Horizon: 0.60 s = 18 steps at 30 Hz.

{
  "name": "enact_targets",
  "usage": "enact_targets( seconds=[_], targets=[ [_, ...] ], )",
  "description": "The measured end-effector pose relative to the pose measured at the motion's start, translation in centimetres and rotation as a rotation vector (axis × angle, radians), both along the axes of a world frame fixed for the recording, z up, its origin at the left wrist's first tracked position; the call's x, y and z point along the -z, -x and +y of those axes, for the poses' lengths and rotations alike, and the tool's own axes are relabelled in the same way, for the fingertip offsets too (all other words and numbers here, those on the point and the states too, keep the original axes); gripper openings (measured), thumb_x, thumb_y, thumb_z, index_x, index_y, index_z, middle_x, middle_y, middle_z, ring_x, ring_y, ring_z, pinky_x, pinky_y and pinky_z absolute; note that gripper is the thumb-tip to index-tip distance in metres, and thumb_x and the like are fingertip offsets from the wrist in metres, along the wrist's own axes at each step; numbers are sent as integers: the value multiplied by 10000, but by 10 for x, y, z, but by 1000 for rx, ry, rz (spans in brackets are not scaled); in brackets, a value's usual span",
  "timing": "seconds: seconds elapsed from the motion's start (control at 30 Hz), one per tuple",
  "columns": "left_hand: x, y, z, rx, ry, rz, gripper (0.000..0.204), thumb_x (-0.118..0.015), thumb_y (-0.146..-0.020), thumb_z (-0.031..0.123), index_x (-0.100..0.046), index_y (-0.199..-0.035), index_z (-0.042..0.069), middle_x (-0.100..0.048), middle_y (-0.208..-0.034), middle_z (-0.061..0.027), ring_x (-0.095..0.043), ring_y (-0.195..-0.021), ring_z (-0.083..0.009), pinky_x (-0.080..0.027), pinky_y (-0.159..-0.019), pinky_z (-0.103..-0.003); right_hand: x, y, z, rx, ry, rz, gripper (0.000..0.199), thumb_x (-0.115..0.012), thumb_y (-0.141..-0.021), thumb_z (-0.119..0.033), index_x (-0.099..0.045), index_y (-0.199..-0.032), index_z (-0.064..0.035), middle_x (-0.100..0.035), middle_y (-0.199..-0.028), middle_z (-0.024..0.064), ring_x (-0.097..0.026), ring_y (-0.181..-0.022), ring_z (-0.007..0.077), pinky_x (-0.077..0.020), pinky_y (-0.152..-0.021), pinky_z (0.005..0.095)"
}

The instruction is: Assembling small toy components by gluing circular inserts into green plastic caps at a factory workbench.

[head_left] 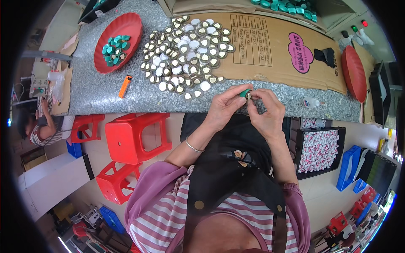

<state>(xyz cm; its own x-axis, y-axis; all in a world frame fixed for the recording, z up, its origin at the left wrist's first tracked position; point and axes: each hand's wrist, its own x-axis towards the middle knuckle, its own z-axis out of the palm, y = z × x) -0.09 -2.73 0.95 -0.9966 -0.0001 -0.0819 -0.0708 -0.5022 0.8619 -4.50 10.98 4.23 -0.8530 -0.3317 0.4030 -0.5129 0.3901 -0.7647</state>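
Close to the table's front edge, my two hands meet over a small green ridged cap [244, 93]. The fingers of my left hand [224, 106] are closed round the cap. My right hand [268, 113] pinches a small round dark-and-white disc [249, 96] at the cap's side, partly hidden by fingertips. Beyond my hands spreads a heap of similar discs [185, 55], some showing white faces, others dark rims with pale centres. To the left, a red scalloped dish [130, 23] holds several green caps [113, 49].
A flattened cardboard sheet [270, 42] covers the table's right part. An orange tool with a black end [125, 87] lies left, a small clear bottle [312, 102] right. Another red dish [353, 74] stands far right. Red stools [126, 141] are below left, a seated person [46, 126] beyond.
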Motion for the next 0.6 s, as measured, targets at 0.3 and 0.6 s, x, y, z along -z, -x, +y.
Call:
enact_targets(
  seconds=[0.3,0.6],
  targets=[
    [-2,-1,-3,58,66,47,351,-519,-861,-39,-526,-1209,4,-519,-1192,-59,-535,-1036,-126,-451,-897,-251,0,3,4,-55,-82,173,223,-632,-595,21,-558,-798,-32,-594,-800,86,-617,-685,245,-508,-578,312],
    [-1,-3,1,38,-69,-35,298,-525,-869,-11,-551,-1165,9,-567,-1145,-51,-555,-978,-104,-472,-852,-243,5,4,7,-96,-17,186,247,-636,-578,47,-553,-804,-10,-602,-777,120,-627,-708,261,-510,-613,314]
  ],
)
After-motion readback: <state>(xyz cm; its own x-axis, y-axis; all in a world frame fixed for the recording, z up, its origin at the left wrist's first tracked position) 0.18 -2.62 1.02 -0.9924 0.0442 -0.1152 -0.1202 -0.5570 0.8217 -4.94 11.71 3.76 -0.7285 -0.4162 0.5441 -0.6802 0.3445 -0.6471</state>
